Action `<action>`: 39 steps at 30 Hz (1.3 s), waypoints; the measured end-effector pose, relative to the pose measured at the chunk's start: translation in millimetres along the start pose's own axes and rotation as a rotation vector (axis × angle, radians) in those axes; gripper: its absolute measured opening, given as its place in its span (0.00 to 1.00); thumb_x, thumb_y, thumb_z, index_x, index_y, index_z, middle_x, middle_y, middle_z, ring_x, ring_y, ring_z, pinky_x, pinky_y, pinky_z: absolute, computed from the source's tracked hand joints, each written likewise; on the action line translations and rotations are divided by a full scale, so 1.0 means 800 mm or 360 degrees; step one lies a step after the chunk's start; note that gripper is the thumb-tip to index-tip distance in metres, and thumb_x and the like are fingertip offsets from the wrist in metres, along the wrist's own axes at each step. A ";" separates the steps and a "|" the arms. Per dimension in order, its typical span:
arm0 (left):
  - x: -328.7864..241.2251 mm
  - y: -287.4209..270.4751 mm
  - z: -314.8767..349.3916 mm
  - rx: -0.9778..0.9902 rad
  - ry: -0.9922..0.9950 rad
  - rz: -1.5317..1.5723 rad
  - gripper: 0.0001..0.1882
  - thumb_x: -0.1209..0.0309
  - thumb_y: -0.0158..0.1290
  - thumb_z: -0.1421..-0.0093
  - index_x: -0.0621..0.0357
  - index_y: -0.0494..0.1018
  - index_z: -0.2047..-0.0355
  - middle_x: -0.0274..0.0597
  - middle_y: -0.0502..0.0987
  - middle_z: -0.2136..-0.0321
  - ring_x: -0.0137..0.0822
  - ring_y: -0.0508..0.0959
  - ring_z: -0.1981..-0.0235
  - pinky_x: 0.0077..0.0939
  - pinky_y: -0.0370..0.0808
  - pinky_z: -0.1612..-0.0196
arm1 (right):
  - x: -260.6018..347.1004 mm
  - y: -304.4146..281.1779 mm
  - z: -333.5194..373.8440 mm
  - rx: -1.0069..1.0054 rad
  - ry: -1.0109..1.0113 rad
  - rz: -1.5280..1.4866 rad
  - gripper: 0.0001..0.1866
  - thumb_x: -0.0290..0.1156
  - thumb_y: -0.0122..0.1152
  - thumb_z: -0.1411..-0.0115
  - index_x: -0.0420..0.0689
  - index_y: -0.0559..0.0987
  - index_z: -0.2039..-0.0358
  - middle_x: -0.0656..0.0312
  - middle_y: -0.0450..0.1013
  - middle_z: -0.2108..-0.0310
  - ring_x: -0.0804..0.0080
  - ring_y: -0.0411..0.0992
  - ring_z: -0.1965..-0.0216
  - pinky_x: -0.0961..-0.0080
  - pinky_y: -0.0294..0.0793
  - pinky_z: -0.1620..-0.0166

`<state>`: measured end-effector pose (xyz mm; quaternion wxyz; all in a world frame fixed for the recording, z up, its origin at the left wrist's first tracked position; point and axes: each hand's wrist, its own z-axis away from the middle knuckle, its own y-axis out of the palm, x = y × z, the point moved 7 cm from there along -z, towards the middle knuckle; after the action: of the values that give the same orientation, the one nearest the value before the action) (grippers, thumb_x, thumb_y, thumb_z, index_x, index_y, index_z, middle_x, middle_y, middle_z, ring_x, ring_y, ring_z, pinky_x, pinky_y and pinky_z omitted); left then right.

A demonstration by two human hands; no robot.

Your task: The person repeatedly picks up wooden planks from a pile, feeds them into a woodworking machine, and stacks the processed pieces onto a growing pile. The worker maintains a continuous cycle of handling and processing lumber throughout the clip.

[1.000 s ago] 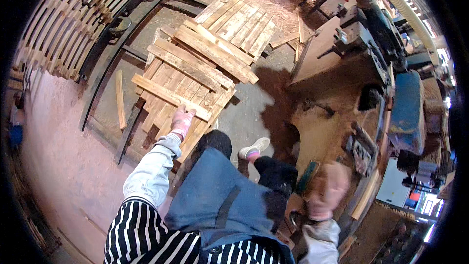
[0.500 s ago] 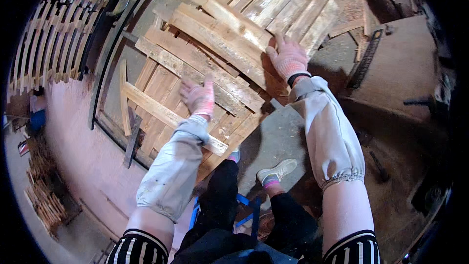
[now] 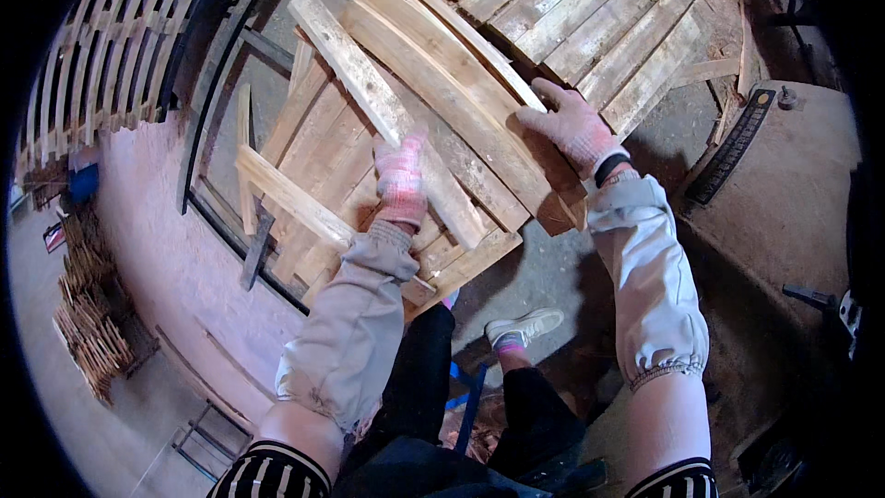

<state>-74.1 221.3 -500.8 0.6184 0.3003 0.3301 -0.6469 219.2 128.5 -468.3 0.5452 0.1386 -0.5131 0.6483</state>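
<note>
Both my hands wear pinkish-white work gloves over a low pile of wooden boards. My left hand [image 3: 401,180] is closed around a pale, rough-faced board [image 3: 346,65], which lies at a slant over the others. My right hand [image 3: 576,127] is at the near end of a narrow wooden strip [image 3: 461,28], its thumb on one side and fingers on the other. Between the hands lie wider brown boards [image 3: 442,83], side by side. Another pale strip [image 3: 290,194] crosses the pile left of my left hand.
Slatted planks [image 3: 590,14] lie beyond the pile. A brown sheet-topped surface [image 3: 784,166] with a dark ruler-like strip [image 3: 733,148] stands at right. Stacked slats [image 3: 101,65] fill the far left, with bundled sticks [image 3: 92,304] below. A black metal rail [image 3: 198,129] runs along the left.
My left hand has closed on the pale board and turned it to a steeper slant. My right hand has shifted right, and the narrow strip now stands apart from its neighbours. The view has shifted slightly.
</note>
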 end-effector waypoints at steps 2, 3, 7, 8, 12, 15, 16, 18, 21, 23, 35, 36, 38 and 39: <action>0.025 0.019 -0.003 0.0048 -0.0221 0.0404 0.33 0.60 0.68 0.46 0.61 0.71 0.44 0.42 0.77 0.53 0.39 0.77 0.55 0.37 0.75 0.50 | -0.010 -0.003 -0.003 0.0245 0.0297 -0.0132 0.36 0.55 0.67 0.47 0.43 0.79 0.45 0.51 0.81 0.56 0.62 0.78 0.55 0.68 0.74 0.48; 0.030 0.035 0.001 0.0056 -0.0383 0.0558 0.34 0.58 0.69 0.47 0.61 0.71 0.44 0.42 0.77 0.53 0.39 0.77 0.55 0.38 0.75 0.49 | -0.018 -0.002 -0.007 0.0271 0.0287 -0.0261 0.36 0.53 0.68 0.46 0.42 0.78 0.44 0.54 0.80 0.55 0.66 0.77 0.56 0.71 0.75 0.50; 0.025 0.087 0.003 0.0417 -0.0333 0.0030 0.44 0.40 0.65 0.46 0.65 0.71 0.43 0.46 0.76 0.49 0.40 0.75 0.52 0.36 0.71 0.45 | -0.041 0.001 -0.009 0.0392 0.0191 -0.0604 0.36 0.46 0.71 0.43 0.39 0.72 0.39 0.58 0.77 0.51 0.73 0.75 0.55 0.76 0.74 0.51; 0.022 0.091 -0.005 0.0441 -0.0270 -0.0117 0.45 0.40 0.65 0.47 0.68 0.70 0.43 0.48 0.75 0.48 0.39 0.74 0.52 0.34 0.70 0.46 | -0.036 0.005 -0.009 0.0426 0.0138 -0.0652 0.37 0.46 0.71 0.43 0.39 0.72 0.38 0.58 0.77 0.50 0.73 0.74 0.54 0.76 0.74 0.50; 0.018 0.108 0.014 0.0399 0.0043 -0.0335 0.40 0.43 0.66 0.46 0.66 0.72 0.47 0.48 0.76 0.52 0.40 0.74 0.55 0.34 0.72 0.49 | -0.025 -0.001 -0.005 0.0557 0.0214 -0.0745 0.39 0.45 0.72 0.43 0.39 0.70 0.36 0.57 0.75 0.47 0.70 0.73 0.50 0.73 0.71 0.45; 0.013 0.123 0.046 0.0259 -0.0086 -0.0164 0.37 0.43 0.65 0.46 0.61 0.71 0.47 0.47 0.77 0.53 0.42 0.75 0.55 0.36 0.73 0.50 | -0.012 -0.013 0.000 0.0571 0.0256 -0.0471 0.38 0.49 0.71 0.46 0.42 0.74 0.39 0.54 0.77 0.49 0.65 0.74 0.49 0.69 0.71 0.43; 0.013 0.129 0.056 0.0234 -0.0207 -0.0213 0.39 0.42 0.63 0.45 0.57 0.69 0.42 0.49 0.76 0.49 0.43 0.76 0.51 0.37 0.74 0.48 | -0.018 -0.019 0.001 0.0516 0.0227 -0.0442 0.39 0.49 0.71 0.47 0.42 0.73 0.38 0.54 0.77 0.48 0.65 0.74 0.49 0.69 0.71 0.43; 0.017 0.129 0.057 0.0313 -0.0149 -0.0018 0.42 0.40 0.62 0.44 0.59 0.67 0.40 0.50 0.74 0.46 0.43 0.75 0.49 0.38 0.73 0.46 | -0.008 -0.015 0.011 0.0561 0.0216 -0.0540 0.41 0.47 0.72 0.47 0.42 0.70 0.36 0.54 0.76 0.46 0.66 0.73 0.48 0.70 0.70 0.42; 0.026 0.129 0.067 0.0552 -0.0272 0.0411 0.46 0.37 0.60 0.44 0.60 0.64 0.37 0.49 0.73 0.43 0.43 0.74 0.45 0.38 0.70 0.41 | 0.001 -0.016 0.041 0.0680 0.0265 -0.0773 0.44 0.41 0.73 0.46 0.42 0.65 0.32 0.57 0.73 0.44 0.69 0.71 0.46 0.73 0.68 0.41; 0.026 0.133 0.086 0.0771 -0.0421 0.0753 0.49 0.35 0.58 0.44 0.61 0.63 0.35 0.47 0.72 0.41 0.43 0.73 0.42 0.39 0.67 0.37 | 0.010 -0.009 0.060 0.0657 0.0173 -0.0747 0.45 0.38 0.74 0.47 0.42 0.64 0.31 0.57 0.73 0.43 0.70 0.70 0.45 0.73 0.68 0.41; -0.089 -0.005 0.323 0.1033 -0.0491 0.0579 0.56 0.35 0.60 0.46 0.56 0.50 0.29 0.50 0.63 0.35 0.51 0.65 0.35 0.46 0.64 0.32 | 0.185 -0.035 0.376 -0.0074 0.0268 -0.0651 0.46 0.40 0.66 0.50 0.40 0.60 0.32 0.38 0.72 0.45 0.51 0.71 0.41 0.66 0.68 0.38; -0.097 -0.010 0.350 0.1050 -0.0451 0.0527 0.57 0.35 0.61 0.47 0.56 0.51 0.29 0.49 0.64 0.36 0.50 0.65 0.35 0.46 0.63 0.32 | 0.191 -0.034 0.409 -0.0172 0.0267 -0.0650 0.49 0.40 0.67 0.49 0.36 0.56 0.30 0.37 0.68 0.40 0.52 0.68 0.37 0.68 0.65 0.36; -0.106 -0.031 0.413 0.1221 -0.0443 0.0476 0.56 0.34 0.60 0.47 0.55 0.52 0.30 0.48 0.65 0.36 0.48 0.65 0.35 0.44 0.63 0.32 | 0.220 -0.054 0.500 -0.0281 0.0382 -0.0434 0.51 0.43 0.68 0.47 0.34 0.54 0.29 0.39 0.64 0.36 0.52 0.65 0.35 0.69 0.62 0.34; -0.099 -0.041 0.441 0.1285 -0.0508 0.0464 0.56 0.33 0.60 0.47 0.55 0.53 0.30 0.48 0.65 0.37 0.47 0.66 0.36 0.43 0.64 0.32 | 0.237 -0.061 0.549 -0.0376 0.0433 -0.0349 0.51 0.43 0.69 0.47 0.35 0.54 0.29 0.39 0.64 0.36 0.51 0.65 0.35 0.69 0.62 0.33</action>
<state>-95.7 -12.0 -223.7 0.5796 0.4572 -0.0935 -0.6681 24.6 -129.2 -112.0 0.6893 0.0401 -0.4889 0.5331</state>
